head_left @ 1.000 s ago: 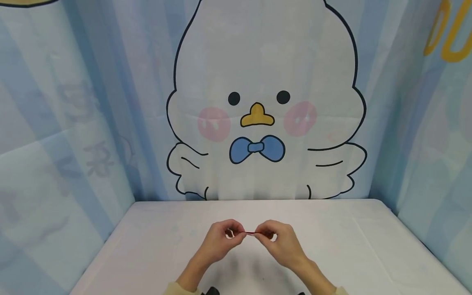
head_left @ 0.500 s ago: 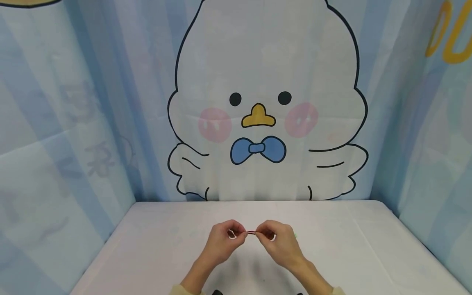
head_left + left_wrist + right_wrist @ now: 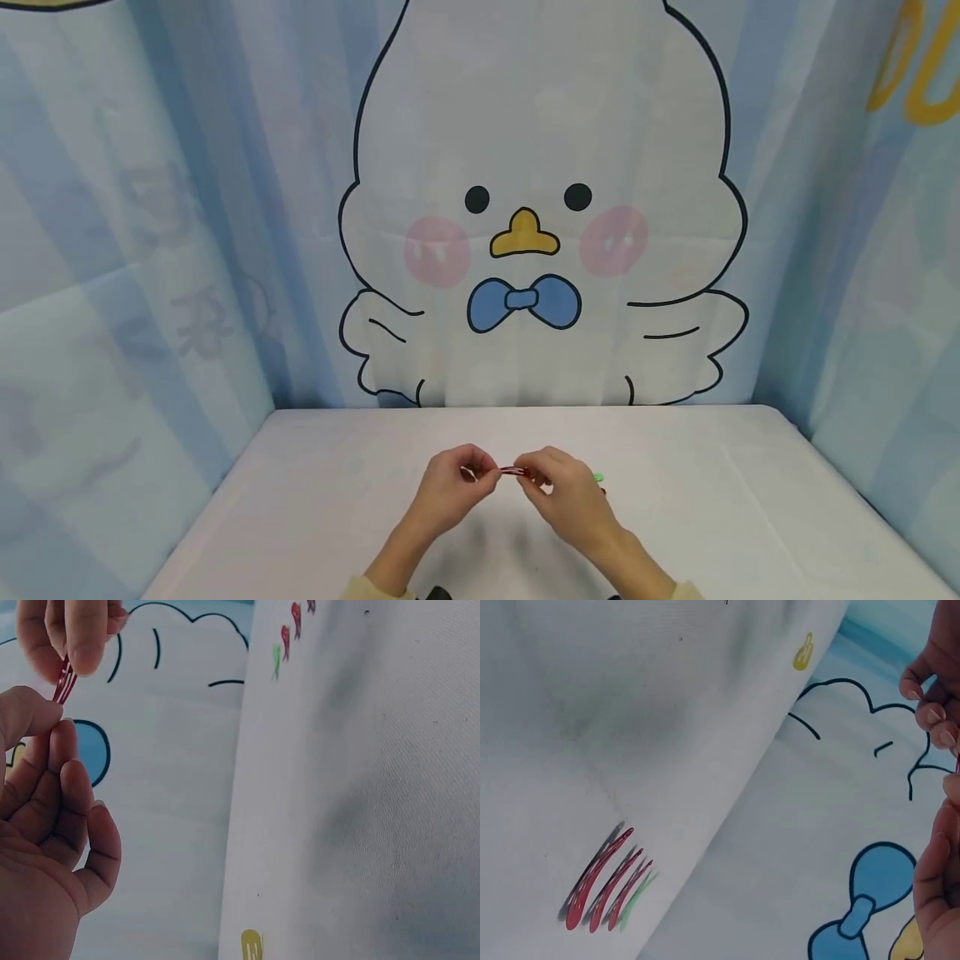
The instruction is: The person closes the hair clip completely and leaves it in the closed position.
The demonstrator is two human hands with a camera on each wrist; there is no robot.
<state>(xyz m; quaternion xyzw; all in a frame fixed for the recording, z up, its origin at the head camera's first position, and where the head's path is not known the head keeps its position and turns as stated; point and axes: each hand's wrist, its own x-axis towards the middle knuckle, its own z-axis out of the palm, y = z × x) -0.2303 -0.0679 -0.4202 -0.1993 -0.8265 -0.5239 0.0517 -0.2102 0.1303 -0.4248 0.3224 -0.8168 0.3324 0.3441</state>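
Between my two hands, above the table, is a red snap hair clip (image 3: 513,471). My left hand (image 3: 453,492) pinches one end between thumb and forefinger; its other fingers are loosely bent in the left wrist view. The fingers of my right hand (image 3: 570,500) pinch the opposite end. In the left wrist view the slim red clip (image 3: 65,682) shows a slot along its middle, its ends covered by fingertips. On the table beyond my right hand lie a green clip (image 3: 636,904) and several red clips (image 3: 600,879), side by side in the right wrist view.
A yellow hair clip (image 3: 804,652) lies apart from the others near the table edge; the left wrist view shows this yellow clip (image 3: 252,945) too. The white-covered table (image 3: 337,467) meets a printed curtain (image 3: 525,358) at its back, with more curtain on both sides.
My right fingers have shifted slightly along the red hair clip, and more of it shows between my hands. The green clip now shows past my right hand. The left hand is nearly still.
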